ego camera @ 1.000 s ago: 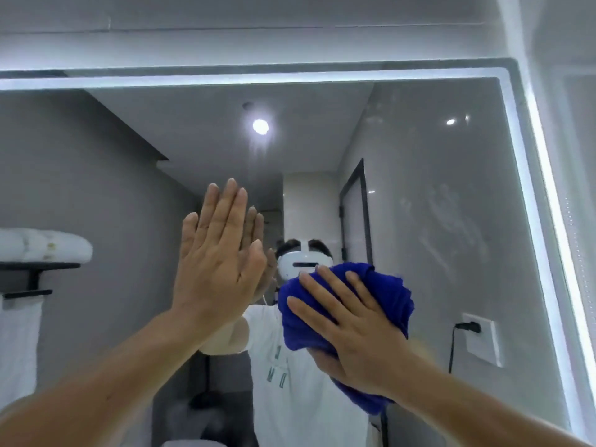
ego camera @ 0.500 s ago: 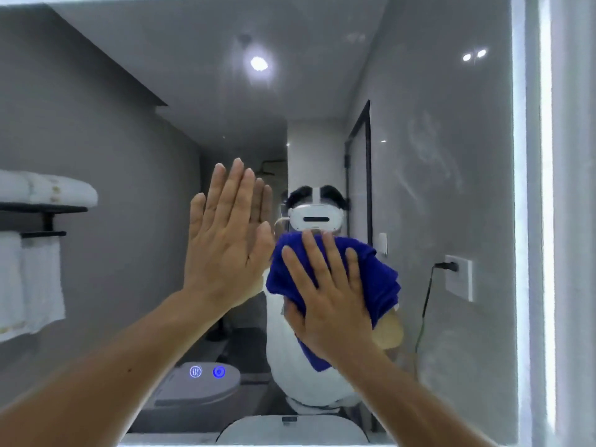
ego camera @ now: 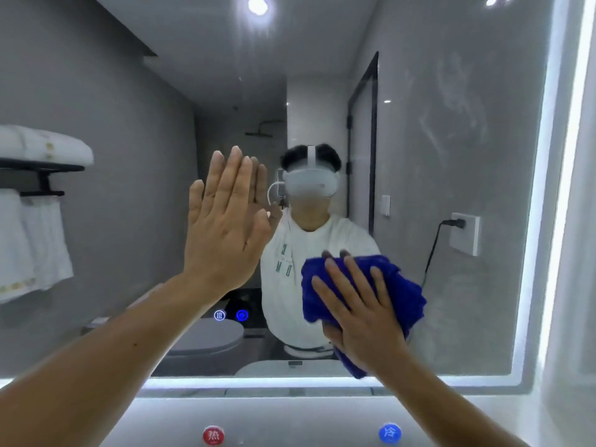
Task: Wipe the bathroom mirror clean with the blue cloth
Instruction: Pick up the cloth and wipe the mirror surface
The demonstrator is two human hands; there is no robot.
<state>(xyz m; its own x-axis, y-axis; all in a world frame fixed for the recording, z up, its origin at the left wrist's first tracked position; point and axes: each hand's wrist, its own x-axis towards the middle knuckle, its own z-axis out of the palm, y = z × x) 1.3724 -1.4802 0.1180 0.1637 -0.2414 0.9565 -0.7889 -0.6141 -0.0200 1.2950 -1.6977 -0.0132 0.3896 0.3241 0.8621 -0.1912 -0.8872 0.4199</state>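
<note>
My right hand (ego camera: 364,314), fingers spread flat, presses the cloth (ego camera: 400,291) on the mirror (ego camera: 113,91) low and right of centre; my left hand (ego camera: 225,227) lies flat on the glass; smears (ego camera: 451,101) show upper right, so I judge the wiping unfinished.

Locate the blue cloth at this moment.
In the head view the blue cloth is lower right of centre, pressed to the mirror under the right hand.

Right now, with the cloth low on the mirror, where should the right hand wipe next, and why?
Probably sweep the right hand and cloth up and to the right. Whitish smears show high on the right side of the mirror, while the cloth sits pressed flat near the bottom edge.
</note>
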